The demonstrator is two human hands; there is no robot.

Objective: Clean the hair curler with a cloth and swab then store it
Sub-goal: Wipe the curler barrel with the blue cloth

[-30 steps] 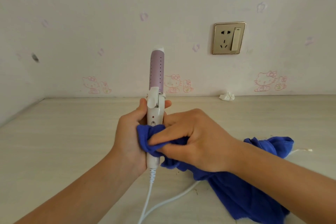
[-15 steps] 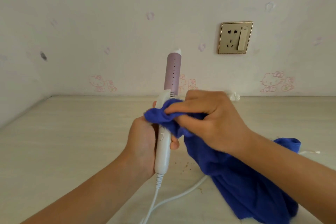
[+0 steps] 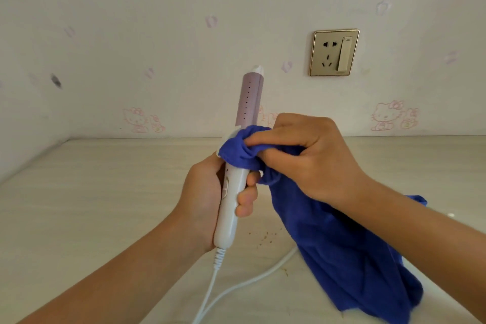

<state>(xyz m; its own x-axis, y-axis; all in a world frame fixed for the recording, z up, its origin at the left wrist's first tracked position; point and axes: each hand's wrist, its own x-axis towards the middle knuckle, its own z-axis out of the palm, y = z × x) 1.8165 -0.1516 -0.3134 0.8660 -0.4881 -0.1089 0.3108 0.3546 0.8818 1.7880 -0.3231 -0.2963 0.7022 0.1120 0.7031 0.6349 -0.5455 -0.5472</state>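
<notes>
Left hand [image 3: 202,200] gripping upright hair curler [image 3: 238,166], right hand [image 3: 310,158] pressing cloth [image 3: 342,258]

Pale wooden table [image 3: 105,205] — white cord [image 3: 244,284], crumbs [image 3: 264,238], blue cloth [image 3: 355,265].

Tabletop [image 3: 105,205] left open, cord [image 3: 252,281] and cloth [image 3: 342,258] crowd right — crumbs [image 3: 265,238] between

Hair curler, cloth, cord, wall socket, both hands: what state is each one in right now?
Hair curler: upright, held off the table.
Blue cloth: bunched against the curler, rest draped down.
Cord: trailing loose on the table.
Wall socket: nothing plugged in.
Left hand: gripping the curler handle.
Right hand: pinching the cloth.
</notes>
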